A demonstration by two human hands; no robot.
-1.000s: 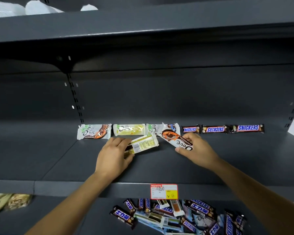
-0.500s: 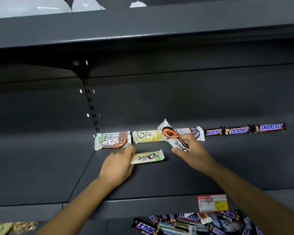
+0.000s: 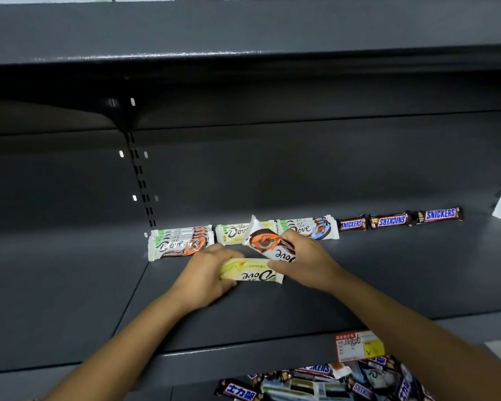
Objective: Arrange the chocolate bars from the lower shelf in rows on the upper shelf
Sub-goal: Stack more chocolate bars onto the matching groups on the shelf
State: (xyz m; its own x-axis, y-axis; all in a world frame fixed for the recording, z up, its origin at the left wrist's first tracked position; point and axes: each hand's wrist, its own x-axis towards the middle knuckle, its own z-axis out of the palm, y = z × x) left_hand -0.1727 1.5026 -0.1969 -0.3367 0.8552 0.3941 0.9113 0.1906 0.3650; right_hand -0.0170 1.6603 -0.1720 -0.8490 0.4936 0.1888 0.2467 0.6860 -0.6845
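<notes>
Hands both full: my left hand [image 3: 211, 273] has retaken the yellow Dove bar [image 3: 252, 274] off the upper shelf [image 3: 388, 285]; right hand [image 3: 307, 261] still holds the orange Dove bar [image 3: 268, 241], both unplaced.

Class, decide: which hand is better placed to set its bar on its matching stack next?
Probably left: the left hand holds the yellow Dove bar just before the yellow Dove stack.

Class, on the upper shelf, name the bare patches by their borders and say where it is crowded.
Bare: the upper shelf in front of the Snickers row, to the front edge; also left of the orange Dove stack. Crowded: the middle, where the left hand grips a yellow Dove bar and the right hand an orange Dove bar.
</notes>
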